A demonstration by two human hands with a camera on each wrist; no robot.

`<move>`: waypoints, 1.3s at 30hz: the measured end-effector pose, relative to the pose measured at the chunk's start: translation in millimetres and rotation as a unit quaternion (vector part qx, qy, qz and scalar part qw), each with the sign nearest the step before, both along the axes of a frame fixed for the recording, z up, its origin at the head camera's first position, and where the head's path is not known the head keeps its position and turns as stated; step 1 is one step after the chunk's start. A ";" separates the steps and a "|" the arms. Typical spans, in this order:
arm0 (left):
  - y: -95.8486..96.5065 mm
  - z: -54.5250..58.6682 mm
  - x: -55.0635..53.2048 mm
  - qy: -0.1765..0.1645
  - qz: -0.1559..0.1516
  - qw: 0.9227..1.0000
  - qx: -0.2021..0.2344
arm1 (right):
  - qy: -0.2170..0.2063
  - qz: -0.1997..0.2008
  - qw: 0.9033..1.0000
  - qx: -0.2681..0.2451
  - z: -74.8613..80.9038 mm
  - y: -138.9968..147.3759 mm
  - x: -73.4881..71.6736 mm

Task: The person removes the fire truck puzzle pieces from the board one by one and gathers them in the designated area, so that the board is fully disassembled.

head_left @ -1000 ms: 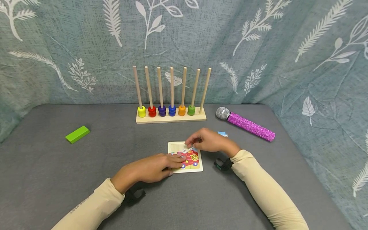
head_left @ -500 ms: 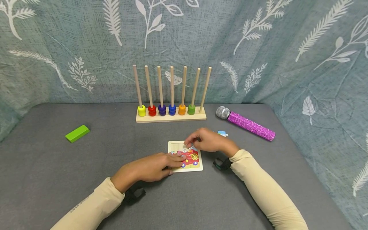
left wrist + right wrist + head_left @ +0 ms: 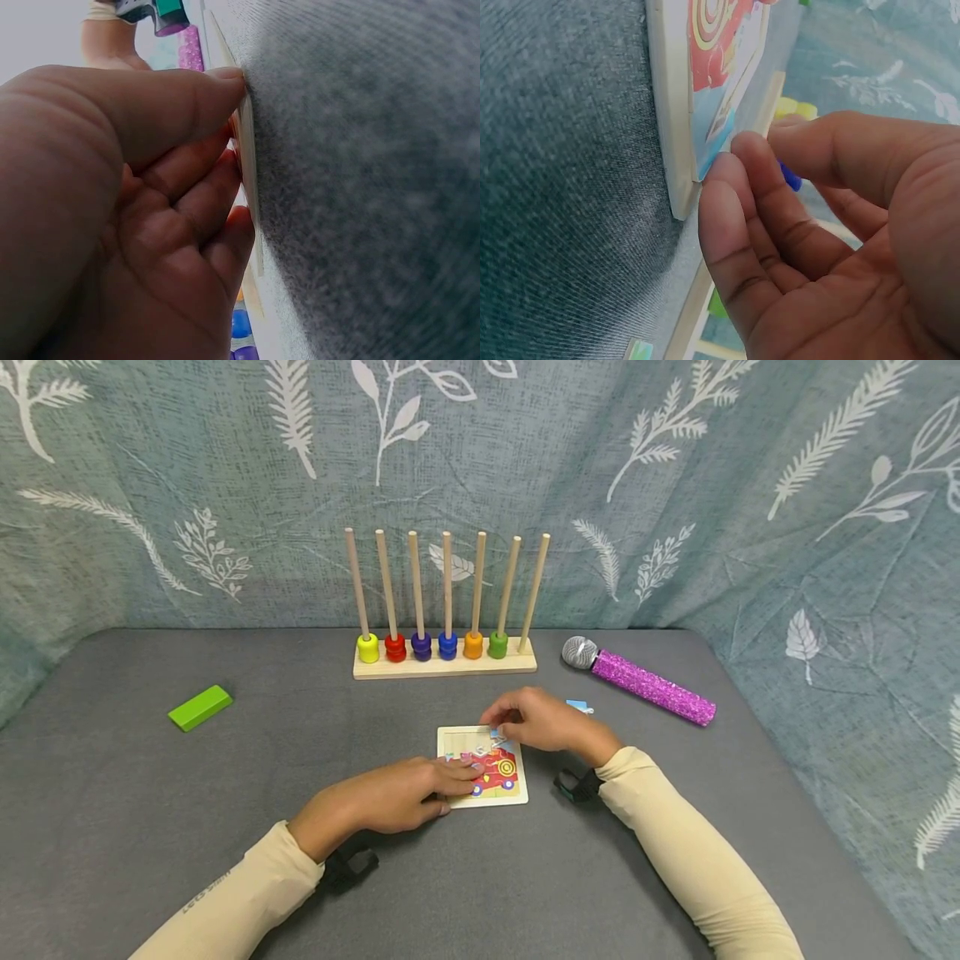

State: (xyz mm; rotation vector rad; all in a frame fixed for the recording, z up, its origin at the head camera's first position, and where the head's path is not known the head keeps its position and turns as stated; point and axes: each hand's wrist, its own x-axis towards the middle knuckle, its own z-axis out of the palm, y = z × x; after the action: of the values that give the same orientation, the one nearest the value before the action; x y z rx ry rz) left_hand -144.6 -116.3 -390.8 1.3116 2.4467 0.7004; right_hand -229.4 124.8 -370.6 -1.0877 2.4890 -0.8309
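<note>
In the head view, a small wooden puzzle board (image 3: pixel 491 804) with a red vehicle picture lies on the grey table. My left hand (image 3: pixel 408 793) rests on its left part, fingers laid across the picture. The left wrist view has the left thumb (image 3: pixel 217 86) against the board's edge. At the upper right corner, my right hand (image 3: pixel 543 720) bends its fingertips onto the board. Seen from the right wrist, those fingers (image 3: pixel 724 214) touch a blue-edged puzzle piece (image 3: pixel 712 135) inside the frame. Nothing shows pinched between thumb and fingers. The left fingers hide part of the picture.
Behind the board stands a wooden peg rack (image 3: pixel 446 670) with coloured beads on upright pegs. A glittery purple toy microphone (image 3: pixel 652 687) lies at the right. Beside the right wrist is a loose blue puzzle piece (image 3: pixel 579 706). A green block (image 3: pixel 200 707) lies far left.
My right fingertips have shifted slightly up and away over the board's upper right corner, uncovering more of the pieces there. The left hand stays in place on the board.
</note>
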 end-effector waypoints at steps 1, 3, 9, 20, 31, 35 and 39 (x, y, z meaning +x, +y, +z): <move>0.0 -0.1 -0.1 0.000 0.000 1.000 0.001 | 0.000 -0.002 1.000 0.001 0.5 0.1 -0.2; 0.4 -0.5 -0.5 -0.004 0.003 1.000 0.000 | 0.002 -0.004 1.000 0.004 1.1 0.4 -0.9; 1.1 -1.0 -0.4 -0.006 0.004 1.000 -0.006 | 0.002 -0.006 1.000 0.010 -0.1 2.0 -0.8; 0.7 -0.2 0.6 -0.011 0.008 1.000 -0.006 | -0.002 -0.012 1.000 0.002 -0.1 1.5 -1.6; 0.8 0.6 0.9 -0.018 0.009 1.000 -0.010 | 0.009 0.009 1.000 -0.008 1.5 1.5 -2.1; 0.5 1.0 0.7 -0.022 0.011 1.000 -0.014 | 0.009 0.017 1.000 -0.013 3.0 3.4 -2.7; 0.7 0.4 0.8 -0.026 0.013 0.999 -0.017 | 0.015 0.030 0.999 -0.011 2.1 5.5 -2.9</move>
State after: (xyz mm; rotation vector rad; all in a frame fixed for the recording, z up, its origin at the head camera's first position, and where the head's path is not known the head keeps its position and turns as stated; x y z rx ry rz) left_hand -143.8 -115.6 -390.4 1.2357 2.4265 0.6864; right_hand -232.3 130.3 -368.5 -1.1837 2.4649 -0.8320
